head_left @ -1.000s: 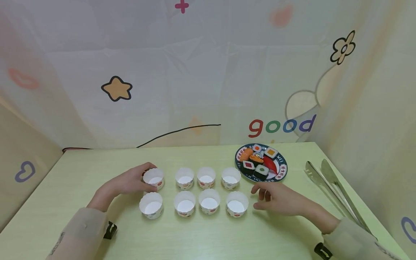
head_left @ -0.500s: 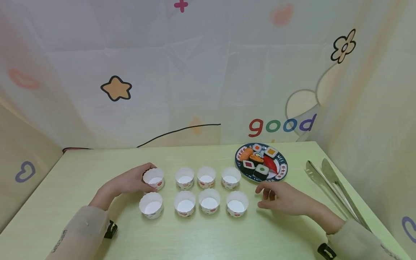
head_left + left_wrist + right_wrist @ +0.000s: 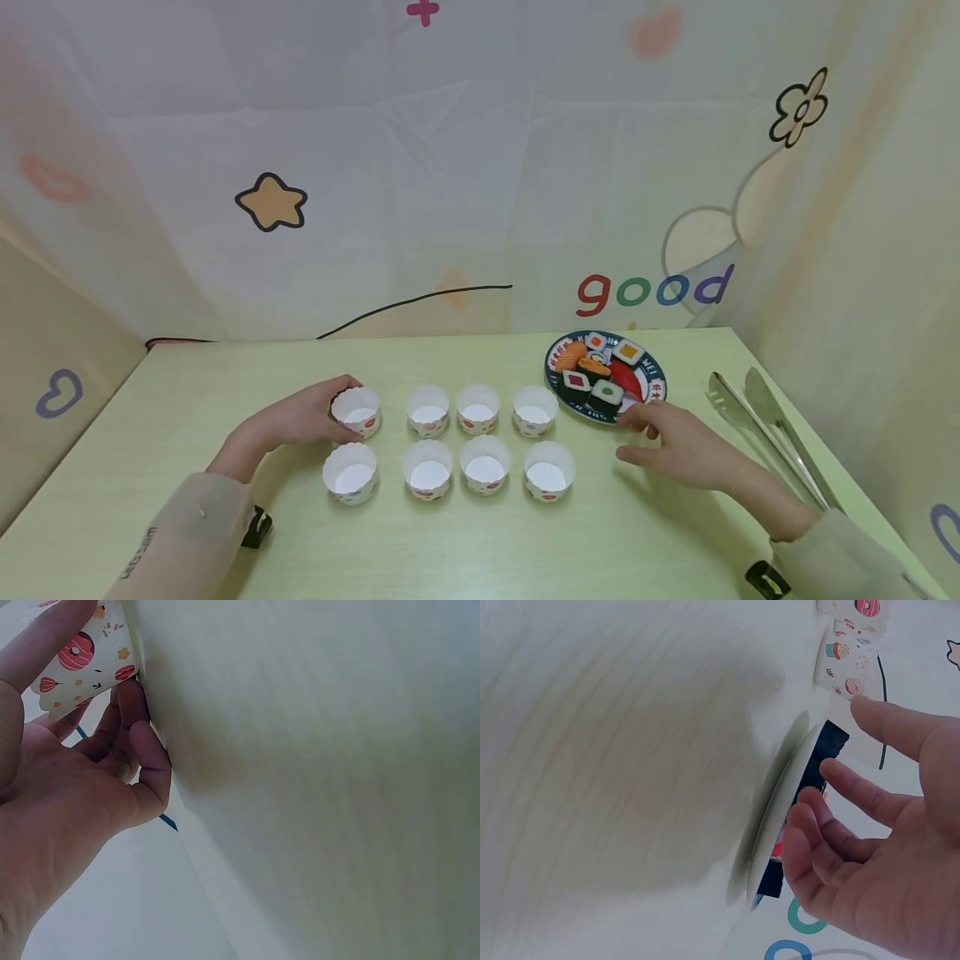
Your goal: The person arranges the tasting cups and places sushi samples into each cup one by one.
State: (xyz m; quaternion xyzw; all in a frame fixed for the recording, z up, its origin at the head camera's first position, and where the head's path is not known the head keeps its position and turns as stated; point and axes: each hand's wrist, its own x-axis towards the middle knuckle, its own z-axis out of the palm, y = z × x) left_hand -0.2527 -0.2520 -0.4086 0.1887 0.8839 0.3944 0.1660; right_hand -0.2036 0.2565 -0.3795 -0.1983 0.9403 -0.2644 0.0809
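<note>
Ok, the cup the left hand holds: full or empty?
Empty: the head view looks into the cup, and only its bare white inside shows.

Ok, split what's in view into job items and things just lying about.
Likely the job:
eight paper cups, one in the left hand
plate
sushi pieces, by the right hand

Apparently lying about:
metal tongs, in neither hand

Pale printed backdrop (image 3: 465,167), its motifs placed by clock face about the head view's centre: pink cross (image 3: 423,11), 12 o'clock; outlined flower (image 3: 801,111), 2; multicoloured word "good" (image 3: 660,290), 3; purple heart (image 3: 58,393), 9; orange star (image 3: 272,202), 10. Long two-armed metal utensil (image 3: 785,432), 4 o'clock, on the light green tabletop (image 3: 420,550), 6 o'clock.
</note>
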